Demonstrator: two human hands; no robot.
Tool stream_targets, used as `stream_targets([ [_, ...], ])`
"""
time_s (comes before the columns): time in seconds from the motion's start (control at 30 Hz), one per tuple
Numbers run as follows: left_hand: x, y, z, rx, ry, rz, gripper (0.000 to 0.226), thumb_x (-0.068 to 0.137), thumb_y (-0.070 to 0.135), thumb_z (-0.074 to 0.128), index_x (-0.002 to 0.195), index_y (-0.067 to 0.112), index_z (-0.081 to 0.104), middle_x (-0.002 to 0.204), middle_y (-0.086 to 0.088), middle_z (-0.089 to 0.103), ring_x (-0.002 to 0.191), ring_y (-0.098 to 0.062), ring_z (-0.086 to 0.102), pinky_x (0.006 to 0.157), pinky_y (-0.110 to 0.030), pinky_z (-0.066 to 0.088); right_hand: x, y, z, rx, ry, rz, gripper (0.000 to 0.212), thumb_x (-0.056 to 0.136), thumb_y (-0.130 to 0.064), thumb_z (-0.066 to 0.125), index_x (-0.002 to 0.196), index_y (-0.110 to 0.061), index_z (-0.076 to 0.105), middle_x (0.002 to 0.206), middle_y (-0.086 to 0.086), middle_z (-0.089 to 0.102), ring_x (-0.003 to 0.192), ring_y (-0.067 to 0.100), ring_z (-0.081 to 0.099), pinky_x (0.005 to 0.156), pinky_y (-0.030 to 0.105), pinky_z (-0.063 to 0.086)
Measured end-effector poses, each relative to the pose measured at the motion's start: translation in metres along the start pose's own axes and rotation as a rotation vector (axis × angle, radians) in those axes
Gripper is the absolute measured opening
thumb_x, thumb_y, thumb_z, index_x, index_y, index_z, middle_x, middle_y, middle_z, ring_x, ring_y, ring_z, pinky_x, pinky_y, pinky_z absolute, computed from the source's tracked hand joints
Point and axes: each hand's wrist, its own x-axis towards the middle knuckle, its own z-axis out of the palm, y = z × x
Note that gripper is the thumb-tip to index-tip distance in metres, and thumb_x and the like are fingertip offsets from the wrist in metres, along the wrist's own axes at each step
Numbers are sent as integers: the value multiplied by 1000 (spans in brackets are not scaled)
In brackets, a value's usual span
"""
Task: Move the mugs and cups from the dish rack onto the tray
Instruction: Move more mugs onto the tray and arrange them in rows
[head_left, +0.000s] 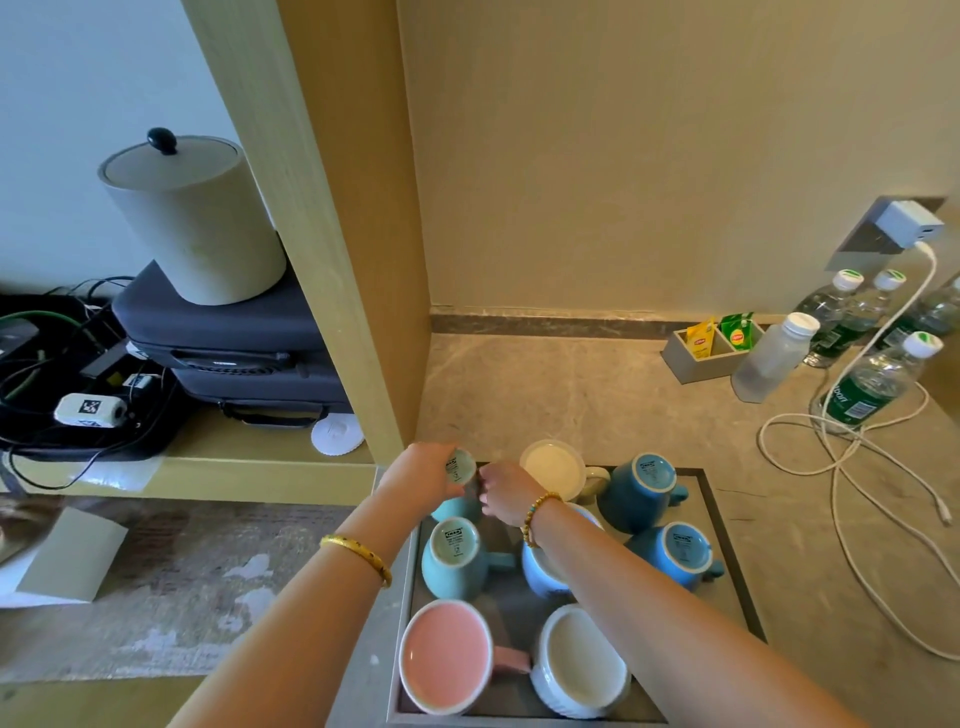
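Head view: left hand (423, 470) grip wraps teal mug (460, 480) above tray (727, 545).

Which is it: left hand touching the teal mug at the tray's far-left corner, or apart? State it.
Touching. The head view shows the left hand gripping the upside-down teal mug, fingers wrapped round its base.

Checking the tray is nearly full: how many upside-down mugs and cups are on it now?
8, perhaps more behind the arms. Left column: teal mug in both hands, teal, pink. Middle: cream, blue, white. Right: dark blue, blue.
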Motion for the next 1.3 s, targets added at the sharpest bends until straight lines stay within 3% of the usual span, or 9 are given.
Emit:
stream_targets([
  [0.1,-3,-3,-3,-20,1,7,58,80,31,70,131,14,48,122,-8,60,111,-24,55,91,-31,46,0,6,5,103,10,0,20,87,8,42,99,4,58,102,19,58,106,33,57,95,38,48],
  [0.27,-5,2,-1,-29,26,-1,50,81,30,69,126,15,52,116,-7,62,104,-23,57,84,-31,47,-2,10,3,491,-25,88,32,89,6,41,109,-19,41,82,-5,44,100,22,43,97,38,44],
  [0.6,-13,1,2,-27,42,-10,49,84,33,65,127,18,50,115,-9,62,103,-25,58,85,-35,50,-4,4,14,58,93,2,25,90,2,40,110,3,55,112,23,59,100,30,53,90,38,42],
  [0.73,-16,1,5,-57,55,-9,51,86,31,63,132,19,45,119,-10,59,105,-26,57,84,-35,49,-6,6,13,20,64,-6,24,89,3,37,103,2,56,97,19,57,90,23,45,79,32,38],
  [0.83,-23,1,10,-52,52,-21,62,87,34,62,140,19,32,130,-13,49,113,-29,53,90,-37,47,-11,7,12,3,85,-10,26,91,0,36,72,-12,47,74,4,46,86,20,41,69,25,33],
  [0.97,-36,0,10,-48,130,-42,52,86,35,61,123,9,35,122,-15,47,105,-30,57,80,-34,48,-26,2,7,-108,2,41,25,95,-6,35,79,-8,55,91,17,53,86,24,46,73,27,35],
  [1.1,-50,-7,10,-103,-221,21,61,81,41,67,128,14,40,125,-9,53,105,-21,54,84,-28,42,-41,-3,4,-219,-220,188,28,95,-17,44,71,-9,57,102,13,67,79,22,62,70,25,48],
  [1.2,-56,-5,17,-8,-285,96,72,78,35,71,139,20,35,137,-5,48,121,-22,47,97,-30,38,-50,-8,9,-378,-226,165,41,98,-32,38,108,-1,63,119,13,63,109,27,59,82,25,46],
  [1.3,-57,-5,20,26,-251,153,69,78,32,71,138,21,38,137,-3,49,122,-21,47,97,-29,37,-52,-4,18,-584,-206,112,41,98,-28,34,118,-2,58,104,11,63,111,27,57,54,22,31],
])
